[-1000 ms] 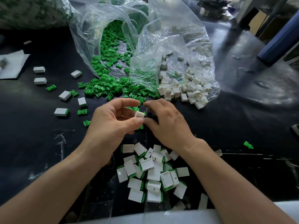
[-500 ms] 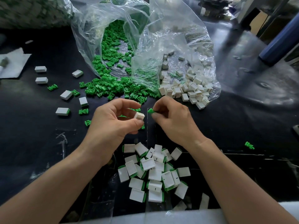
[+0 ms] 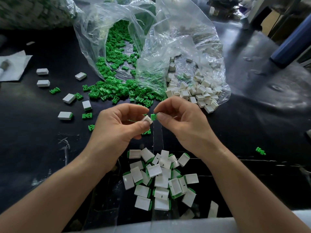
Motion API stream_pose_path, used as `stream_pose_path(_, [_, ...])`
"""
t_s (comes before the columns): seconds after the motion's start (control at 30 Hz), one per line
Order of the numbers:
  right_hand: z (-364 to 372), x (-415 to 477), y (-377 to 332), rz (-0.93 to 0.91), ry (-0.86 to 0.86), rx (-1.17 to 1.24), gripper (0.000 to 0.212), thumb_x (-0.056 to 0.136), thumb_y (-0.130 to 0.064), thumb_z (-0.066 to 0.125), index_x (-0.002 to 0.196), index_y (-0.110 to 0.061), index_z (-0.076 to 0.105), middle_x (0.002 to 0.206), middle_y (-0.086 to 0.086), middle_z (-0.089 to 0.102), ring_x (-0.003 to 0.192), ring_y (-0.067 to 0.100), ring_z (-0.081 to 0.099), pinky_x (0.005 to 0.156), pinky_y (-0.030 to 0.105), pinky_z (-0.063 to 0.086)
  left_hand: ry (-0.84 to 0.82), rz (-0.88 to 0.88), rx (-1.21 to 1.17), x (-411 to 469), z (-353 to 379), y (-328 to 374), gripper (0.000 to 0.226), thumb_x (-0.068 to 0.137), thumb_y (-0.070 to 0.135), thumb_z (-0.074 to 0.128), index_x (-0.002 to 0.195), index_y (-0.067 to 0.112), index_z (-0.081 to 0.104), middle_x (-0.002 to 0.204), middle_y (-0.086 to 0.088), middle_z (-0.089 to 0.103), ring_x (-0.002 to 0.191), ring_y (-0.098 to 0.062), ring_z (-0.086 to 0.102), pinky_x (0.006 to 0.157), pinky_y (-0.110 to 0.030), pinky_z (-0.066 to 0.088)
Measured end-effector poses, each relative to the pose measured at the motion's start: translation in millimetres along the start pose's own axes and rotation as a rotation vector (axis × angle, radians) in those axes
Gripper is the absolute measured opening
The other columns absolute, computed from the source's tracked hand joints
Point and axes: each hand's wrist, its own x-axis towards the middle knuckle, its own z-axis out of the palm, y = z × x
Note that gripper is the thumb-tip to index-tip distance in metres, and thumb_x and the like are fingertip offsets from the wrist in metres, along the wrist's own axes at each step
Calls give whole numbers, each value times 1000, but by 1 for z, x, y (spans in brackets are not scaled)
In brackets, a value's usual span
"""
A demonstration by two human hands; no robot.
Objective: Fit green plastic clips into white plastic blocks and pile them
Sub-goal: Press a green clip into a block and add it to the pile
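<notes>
The green clip (image 3: 153, 116) and white block (image 3: 148, 119) are seen to be smooth plastic. The bags (image 3: 168, 47) are made of thin, clear, shiny, crinkled plastic. The black table (image 3: 252, 115) looks glossy, perhaps rubbery.

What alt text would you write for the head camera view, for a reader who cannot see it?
Over a black table, the left hand pinches a white block while the right hand brings a green clip beside it, not yet inserted. A pile of finished blocks lies nearer, and clear bags spilling green clips and white blocks lie behind.
</notes>
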Motion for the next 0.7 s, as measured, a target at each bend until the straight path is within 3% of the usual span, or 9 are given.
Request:
stream_pose_path(0.3, [0, -1, 1, 41, -52, -71, 22, 85, -8, 63, 77, -28, 58, 70, -11, 58, 67, -2, 53, 66, 13, 45, -17, 5, 4, 0, 0, 0, 22, 56, 20, 72, 78, 24, 69, 68, 6, 70, 60, -5, 64, 50, -16, 50])
stream_pose_path(0.4, [1, 0, 3, 111, -67, -117, 15, 89, -22, 59, 75, -26, 60, 73, 0, 64, 72, 18, 59, 72, 36, 53, -17, 14, 7, 0, 0, 2, 24, 56, 21, 72, 79, 24, 69, 68, 6, 70, 60, -4, 63, 51, -15, 50])
stream_pose_path(0.47, [2, -1, 4, 124, -92, -156, 21, 91, -26, 54, 72, -20, 60, 74, 9, 65, 74, 28, 60, 73, 48, 51, -13, 10, 11, 0, 0, 2, 24, 56, 20, 72, 80, 24, 69, 69, 5, 70, 59, -4, 64, 50, -15, 50])
stream_pose_path(0.7, [1, -3, 1, 80, -142, -217, 26, 93, -20, 51, 67, -22, 52, 65, -5, 57, 72, 26, 58, 70, 46, 49, -24, 9, 13, -1, -1, 3, 29, 54, 19, 72, 82, 22, 67, 63, 3, 69, 56, -5, 64, 48, -15, 49])
